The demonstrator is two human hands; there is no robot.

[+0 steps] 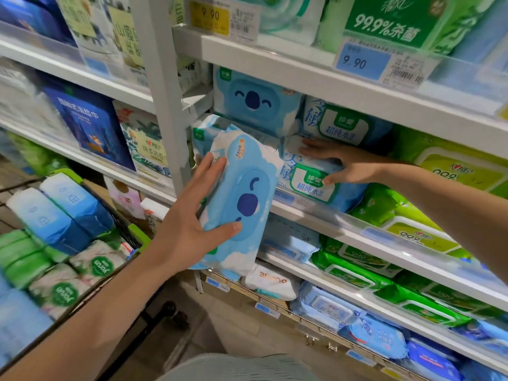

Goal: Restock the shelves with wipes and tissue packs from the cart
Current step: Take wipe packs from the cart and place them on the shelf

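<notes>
My left hand [192, 215] grips a light blue koala wipes pack [244, 193], holding it upright just in front of the middle shelf [316, 215]. More koala packs [255, 101] lie stacked on that shelf behind it. My right hand [346, 163] rests on a blue-and-white wipes pack with a green label [308, 182] on the same shelf, fingers spread over its top and thumb on its front. A second pack of that kind [343, 125] lies above it. The cart [118, 215] at lower left holds blue, green and white packs.
Green wipes packs [445, 166] fill the shelf to the right and the shelf below. A white upright post [165, 105] separates this bay from the left bay of boxed tissues [90, 125]. Price tags [362, 63] hang on the upper shelf edge. A wire rack [316, 325] sits lower down.
</notes>
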